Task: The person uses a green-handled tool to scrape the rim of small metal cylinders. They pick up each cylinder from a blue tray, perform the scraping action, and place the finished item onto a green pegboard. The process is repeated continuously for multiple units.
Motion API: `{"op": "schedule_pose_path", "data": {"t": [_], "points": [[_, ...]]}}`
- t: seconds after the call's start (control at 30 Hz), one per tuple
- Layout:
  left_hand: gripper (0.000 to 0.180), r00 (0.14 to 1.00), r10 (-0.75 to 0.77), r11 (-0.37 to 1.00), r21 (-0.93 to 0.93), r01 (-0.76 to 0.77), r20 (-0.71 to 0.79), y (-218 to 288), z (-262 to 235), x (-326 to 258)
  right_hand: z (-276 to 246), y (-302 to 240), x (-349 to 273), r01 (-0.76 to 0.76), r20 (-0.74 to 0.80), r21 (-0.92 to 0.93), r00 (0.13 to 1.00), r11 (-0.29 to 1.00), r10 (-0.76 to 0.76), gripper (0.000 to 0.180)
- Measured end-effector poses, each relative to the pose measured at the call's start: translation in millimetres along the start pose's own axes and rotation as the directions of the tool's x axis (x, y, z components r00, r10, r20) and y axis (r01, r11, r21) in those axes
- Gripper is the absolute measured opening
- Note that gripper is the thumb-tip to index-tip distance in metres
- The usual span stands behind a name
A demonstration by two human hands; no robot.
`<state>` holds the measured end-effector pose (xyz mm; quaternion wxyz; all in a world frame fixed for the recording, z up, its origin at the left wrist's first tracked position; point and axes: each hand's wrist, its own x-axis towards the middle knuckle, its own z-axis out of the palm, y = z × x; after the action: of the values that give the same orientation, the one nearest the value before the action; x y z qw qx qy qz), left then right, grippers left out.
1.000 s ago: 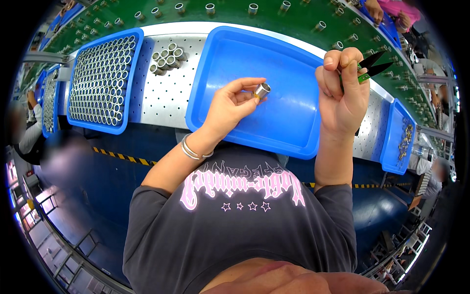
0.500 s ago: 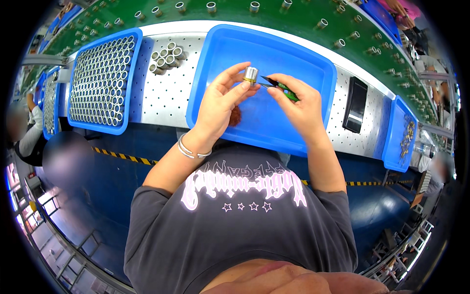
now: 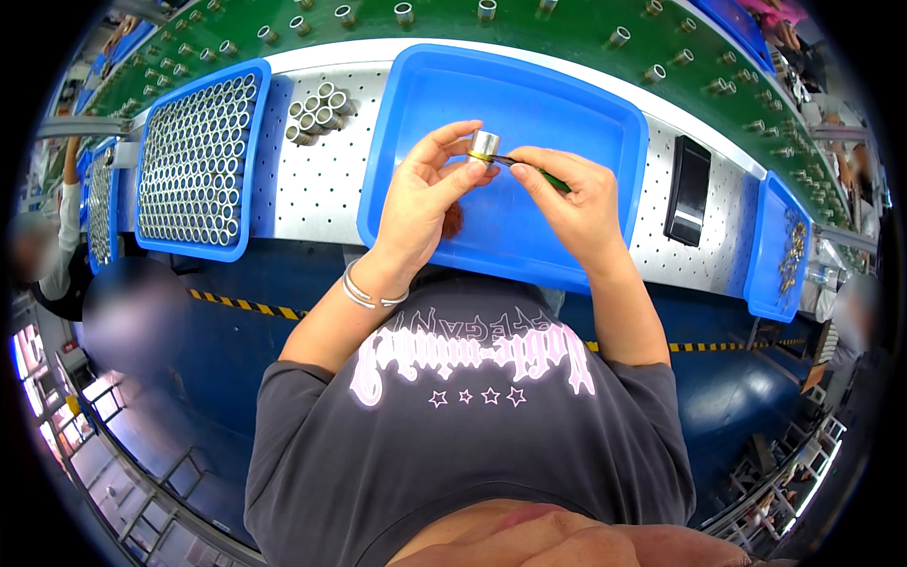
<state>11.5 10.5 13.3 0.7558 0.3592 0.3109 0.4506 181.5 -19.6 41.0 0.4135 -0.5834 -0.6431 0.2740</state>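
My left hand [image 3: 423,200] pinches a small silver metal cylinder [image 3: 485,145] between thumb and fingers, held over the empty blue tray [image 3: 605,113]. My right hand [image 3: 578,203] grips green-handled tweezers [image 3: 529,168] whose tip touches the lower edge of the cylinder, where a thin yellow ring shows. Both hands meet above the tray's middle.
A blue tray [image 3: 194,161] packed with several upright metal cylinders stands at the left. A small cluster of loose cylinders [image 3: 317,111] lies on the perforated white table. A black phone [image 3: 690,189] lies at the right, beside a narrow blue bin [image 3: 777,248] of small brass parts. A green conveyor [image 3: 567,38] carries cylinders behind.
My right hand came down from the upper right with the tweezers and met the cylinder. My left hand lifted the cylinder slightly toward the tray's centre.
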Motion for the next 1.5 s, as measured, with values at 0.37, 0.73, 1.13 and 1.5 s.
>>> {"op": "schedule_pose_path", "data": {"t": [0.37, 0.73, 1.13, 1.5], "points": [[0.042, 1.0, 0.006, 1.0, 0.0, -0.006, 0.005, 0, 1, -1, -2, 0, -1, 0.016, -0.002, -0.022, 1.0, 1.0, -0.016, 0.012], [0.041, 0.999, -0.038, 0.996, -0.077, 0.038, 0.0, 1, 2, 0, 7, 3, 2, -0.086, 0.08, 0.076, 0.994, 0.993, 0.08, 0.016], [0.041, 0.994, -0.112, 0.991, -0.073, 0.113, 0.016, -3, -2, 4, 8, 9, 5, 0.064, -0.049, 0.15, 0.997, 0.987, -0.057, 0.011], [0.045, 0.986, -0.156, 0.98, -0.116, 0.162, 0.06, 0, -1, 2, 10, 14, 5, -0.092, -0.012, 0.423, 0.994, 0.901, 0.107, 0.009]]}}
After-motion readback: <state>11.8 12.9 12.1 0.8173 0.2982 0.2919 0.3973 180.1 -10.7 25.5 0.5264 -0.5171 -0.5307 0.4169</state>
